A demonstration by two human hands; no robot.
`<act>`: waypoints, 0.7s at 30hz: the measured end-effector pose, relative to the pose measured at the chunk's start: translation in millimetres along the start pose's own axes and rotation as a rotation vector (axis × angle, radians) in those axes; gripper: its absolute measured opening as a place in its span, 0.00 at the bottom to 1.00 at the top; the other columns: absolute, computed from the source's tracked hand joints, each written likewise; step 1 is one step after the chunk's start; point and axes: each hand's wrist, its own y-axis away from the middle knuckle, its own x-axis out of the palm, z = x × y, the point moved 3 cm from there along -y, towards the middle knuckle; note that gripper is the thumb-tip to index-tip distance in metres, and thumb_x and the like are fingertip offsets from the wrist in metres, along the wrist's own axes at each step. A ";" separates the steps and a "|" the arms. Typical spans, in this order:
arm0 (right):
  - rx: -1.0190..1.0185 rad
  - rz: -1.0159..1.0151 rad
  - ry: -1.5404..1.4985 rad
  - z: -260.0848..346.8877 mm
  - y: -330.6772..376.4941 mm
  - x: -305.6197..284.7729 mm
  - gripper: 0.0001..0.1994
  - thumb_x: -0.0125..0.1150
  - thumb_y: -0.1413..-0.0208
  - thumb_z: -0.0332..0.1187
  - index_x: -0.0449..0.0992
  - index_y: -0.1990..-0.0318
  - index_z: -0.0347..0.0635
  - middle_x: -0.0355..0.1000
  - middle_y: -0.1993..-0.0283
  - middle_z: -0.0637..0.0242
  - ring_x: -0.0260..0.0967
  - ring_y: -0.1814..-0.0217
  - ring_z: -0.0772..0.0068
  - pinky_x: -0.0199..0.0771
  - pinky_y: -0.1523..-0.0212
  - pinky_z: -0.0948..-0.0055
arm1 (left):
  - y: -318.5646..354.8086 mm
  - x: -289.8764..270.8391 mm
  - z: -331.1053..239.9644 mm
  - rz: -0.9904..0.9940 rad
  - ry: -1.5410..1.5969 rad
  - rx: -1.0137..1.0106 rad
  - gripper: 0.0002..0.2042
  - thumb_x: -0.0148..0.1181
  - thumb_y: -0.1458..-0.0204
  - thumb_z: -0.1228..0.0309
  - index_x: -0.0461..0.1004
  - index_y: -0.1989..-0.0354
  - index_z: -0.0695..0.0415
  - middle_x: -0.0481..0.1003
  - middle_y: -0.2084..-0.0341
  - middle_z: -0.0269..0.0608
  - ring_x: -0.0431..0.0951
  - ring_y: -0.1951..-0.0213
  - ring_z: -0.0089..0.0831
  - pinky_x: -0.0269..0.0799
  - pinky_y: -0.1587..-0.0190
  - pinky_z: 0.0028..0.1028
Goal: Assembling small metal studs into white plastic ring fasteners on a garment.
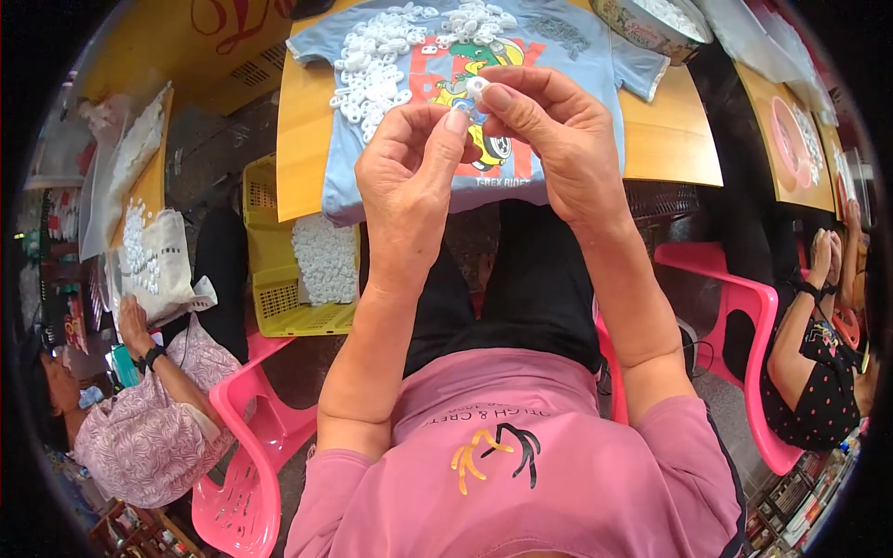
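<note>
Over a pale blue, printed fabric T-shirt [581, 139] on a light wooden bench [674, 139], a person's right hand [549, 116] pinches a small, white, holed piece [477, 86] between thumb and fingers. The left hand [409, 172] bunches just beside it; from here I cannot tell whether its fingers grip anything. A heap of white pieces [372, 74] covers the shirt's upper left; a yellow plastic crate [261, 223] stands left of the shirt.

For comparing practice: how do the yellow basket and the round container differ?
Shape: the yellow basket is angular, the round container curved.
Surface: the basket's wall is slotted, the container's patterned.
Place: the basket is left of centre, the container upper right.
Both hold white pieces.
</note>
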 end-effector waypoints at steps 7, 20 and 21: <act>0.002 -0.008 0.000 0.7 1.1 1.6 0.11 0.63 0.42 0.28 0.78 0.53 0.33 0.78 0.60 0.61 0.75 0.63 0.78 0.76 0.59 0.81 | -0.1 -1.6 -2.2 -0.030 0.019 0.009 0.07 0.59 0.42 0.72 0.73 0.63 0.64 0.75 0.71 0.35 0.76 0.70 0.18 0.72 0.66 0.19; -0.190 -0.008 0.262 6.9 4.9 8.4 0.10 0.64 0.43 0.26 0.78 0.55 0.33 0.78 0.60 0.65 0.73 0.63 0.81 0.74 0.59 0.82 | -1.4 -2.5 -3.4 -0.058 -0.184 0.112 0.06 0.60 0.43 0.72 0.73 0.65 0.63 0.75 0.74 0.33 0.75 0.72 0.16 0.71 0.69 0.18; -0.190 -0.008 0.263 6.6 4.4 8.4 0.10 0.64 0.43 0.26 0.78 0.55 0.33 0.78 0.60 0.65 0.73 0.63 0.81 0.74 0.59 0.82 | -2.2 -3.3 -2.9 -0.058 -0.182 0.115 0.06 0.60 0.43 0.72 0.73 0.65 0.63 0.75 0.74 0.33 0.75 0.72 0.16 0.71 0.69 0.18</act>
